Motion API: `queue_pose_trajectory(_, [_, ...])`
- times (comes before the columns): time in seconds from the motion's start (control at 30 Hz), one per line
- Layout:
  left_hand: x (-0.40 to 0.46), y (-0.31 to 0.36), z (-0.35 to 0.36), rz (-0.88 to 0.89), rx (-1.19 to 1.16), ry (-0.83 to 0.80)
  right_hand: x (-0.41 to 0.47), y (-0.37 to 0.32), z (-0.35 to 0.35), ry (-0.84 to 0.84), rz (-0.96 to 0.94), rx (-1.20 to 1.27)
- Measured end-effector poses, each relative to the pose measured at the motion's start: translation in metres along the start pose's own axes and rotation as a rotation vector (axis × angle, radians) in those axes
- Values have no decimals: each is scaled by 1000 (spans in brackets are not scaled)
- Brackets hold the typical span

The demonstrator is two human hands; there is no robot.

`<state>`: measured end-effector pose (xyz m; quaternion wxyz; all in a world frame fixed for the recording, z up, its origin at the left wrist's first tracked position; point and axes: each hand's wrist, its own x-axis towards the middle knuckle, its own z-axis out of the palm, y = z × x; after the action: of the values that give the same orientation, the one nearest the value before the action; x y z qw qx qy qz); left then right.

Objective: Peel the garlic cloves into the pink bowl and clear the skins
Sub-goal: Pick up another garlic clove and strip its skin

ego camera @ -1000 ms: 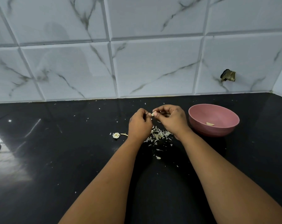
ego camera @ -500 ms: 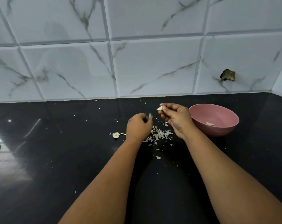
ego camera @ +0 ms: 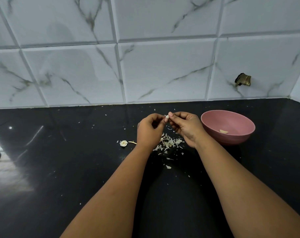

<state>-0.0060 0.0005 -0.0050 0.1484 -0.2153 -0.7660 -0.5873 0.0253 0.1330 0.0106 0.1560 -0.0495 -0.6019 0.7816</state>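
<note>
A: Pale garlic clove (ego camera: 166, 119), held above the bench (ego camera: 77, 169), pinched between the left hand (ego camera: 150, 130) and the right hand (ego camera: 186, 127). Its long axis cannot be made out.

B: Destination?

A: Pink bowl (ego camera: 212, 120), just right of the right hand, the nearer one; one peeled clove (ego camera: 224, 131) lies inside.

B: Waste?

A: Skins (ego camera: 169, 143) heaped below the hands; a root stub (ego camera: 123, 143) left of the pile. Not yet cleared.
</note>
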Motion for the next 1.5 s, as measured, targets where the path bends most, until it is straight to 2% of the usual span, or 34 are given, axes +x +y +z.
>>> queue_pose_trajectory(0.3, [-1, 4, -1, -119, -50, -39, 1, 3, 2, -22, -13, -84])
queue_pose_trajectory(0.7, [-2, 6, -2, -120, -75, 30, 1, 5, 4, -64, -60, -107])
queue_pose_trajectory(0.87, [-2, 5, -2, -108, -98, 36, 1, 4, 3, -87, -42, -90])
queue_pose_trajectory(1.03, [-2, 6, 0, -145, -185, 21, 0, 2, 3, -129, 31, 52])
queue_pose_trajectory(1.23, [4, 2, -1, -256, -222, 111, -1, -2, 3, -43, 36, 68])
queue_pose_trajectory(1.37, [3, -1, -1, -148, -87, 86, 0, -1, 1, -28, 11, 39])
queue_pose_trajectory(1.5, [2, 0, 0, -85, -180, -2, 1, 2, 1, -16, -5, 9])
